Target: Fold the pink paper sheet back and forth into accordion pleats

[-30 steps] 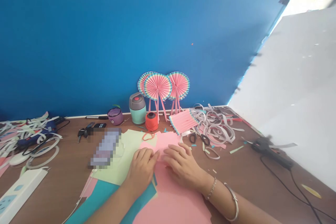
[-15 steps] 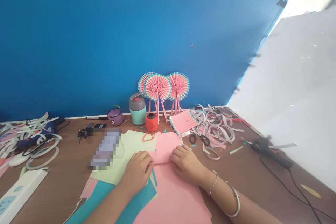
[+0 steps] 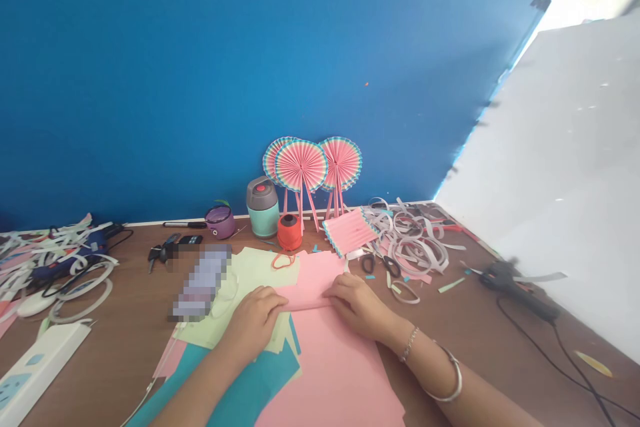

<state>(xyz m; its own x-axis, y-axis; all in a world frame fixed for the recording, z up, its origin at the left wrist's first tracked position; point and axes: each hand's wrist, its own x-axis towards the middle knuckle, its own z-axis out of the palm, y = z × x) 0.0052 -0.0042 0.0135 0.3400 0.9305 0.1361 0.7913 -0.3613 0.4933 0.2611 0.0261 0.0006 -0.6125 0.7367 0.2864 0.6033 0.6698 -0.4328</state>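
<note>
A narrow folded piece of pink paper (image 3: pixel 306 297) lies across a larger pink sheet (image 3: pixel 335 373) in front of me. My left hand (image 3: pixel 256 321) pinches its left end, fingers curled and the thumb side toward the fold. At the right end, my right hand (image 3: pixel 359 305) is closed on the paper with bent fingers. Pale green sheets (image 3: pixel 250 267) and a blue sheet (image 3: pixel 265 383) lie under and beside my left arm. Beyond the hands, a pleated pink strip with striped edges (image 3: pixel 350 232) rests on the table.
Round pleated paper fans (image 3: pixel 301 165) lean on the blue partition (image 3: pixel 200 80). Nearby stand a turquoise flask (image 3: pixel 263 217), a red container (image 3: pixel 289 233) and a purple cup (image 3: pixel 220 223). Scissors (image 3: pixel 391 267), curled paper scraps (image 3: pixel 417 247) and a glue gun (image 3: pixel 515 287) lie right; a power strip (image 3: pixel 45 367) left.
My hands have moved slightly apart along the folded paper, so more of it shows between them. The things on the table have stayed in place.
</note>
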